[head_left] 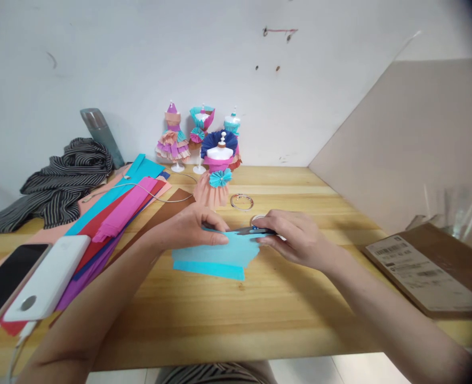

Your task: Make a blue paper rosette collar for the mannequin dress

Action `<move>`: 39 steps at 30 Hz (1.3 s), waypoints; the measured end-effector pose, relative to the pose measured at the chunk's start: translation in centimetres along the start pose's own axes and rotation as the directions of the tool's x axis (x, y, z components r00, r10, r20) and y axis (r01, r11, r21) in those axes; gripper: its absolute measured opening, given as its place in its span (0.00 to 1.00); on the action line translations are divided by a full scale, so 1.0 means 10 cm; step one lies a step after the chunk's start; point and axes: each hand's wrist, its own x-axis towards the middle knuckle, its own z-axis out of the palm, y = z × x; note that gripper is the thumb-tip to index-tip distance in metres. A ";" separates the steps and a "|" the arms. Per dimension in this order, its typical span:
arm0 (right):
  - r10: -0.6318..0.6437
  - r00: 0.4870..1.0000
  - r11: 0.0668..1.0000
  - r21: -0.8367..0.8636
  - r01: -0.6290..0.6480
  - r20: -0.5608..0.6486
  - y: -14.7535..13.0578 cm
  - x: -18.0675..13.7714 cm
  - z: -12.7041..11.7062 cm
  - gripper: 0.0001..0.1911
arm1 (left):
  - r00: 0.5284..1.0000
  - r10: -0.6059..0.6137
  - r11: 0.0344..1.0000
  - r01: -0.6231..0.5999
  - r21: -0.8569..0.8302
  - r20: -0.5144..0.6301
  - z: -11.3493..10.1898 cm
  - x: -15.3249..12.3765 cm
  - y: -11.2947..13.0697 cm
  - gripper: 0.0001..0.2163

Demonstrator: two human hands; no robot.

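A light blue sheet of crepe paper (215,256) lies just above the wooden table (292,320), its lower edge folded or doubled in a brighter strip. My left hand (198,229) grips the paper's upper edge, thumb on top and fingers behind. My right hand (295,237) is closed around a pair of small dark scissors (254,231), whose blades point left along the paper's top edge, close to my left thumb. Its handles are mostly hidden in my fingers. Straight beyond the hands stands a dress form (217,176) in pink, peach and navy paper with a blue rosette.
Several dressed mini forms (173,133) stand by the wall. On the left lie coloured paper strips (119,213), a white power bank (47,277), a phone (12,282), striped cloth (68,176) and a bottle (102,136). A bracelet (242,202) sits beyond my hands; a cardboard box (431,266) is right.
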 end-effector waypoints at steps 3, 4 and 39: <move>-0.003 1.000 1.000 -0.005 0.004 0.002 -0.01 0.00 0.00 0.10 | 1.000 -0.009 1.000 0.009 -0.008 -0.006 0.01 0.00 0.01 0.09; -0.002 1.000 1.000 -0.007 0.002 0.002 -0.01 0.00 0.00 0.10 | 1.000 -0.009 1.000 0.009 -0.012 -0.006 0.01 0.00 0.01 0.09; -0.003 0.999 1.000 0.001 0.003 -0.036 -0.01 0.04 0.05 0.10 | 1.000 -0.014 1.000 0.014 -0.019 0.016 -0.01 0.00 0.03 0.12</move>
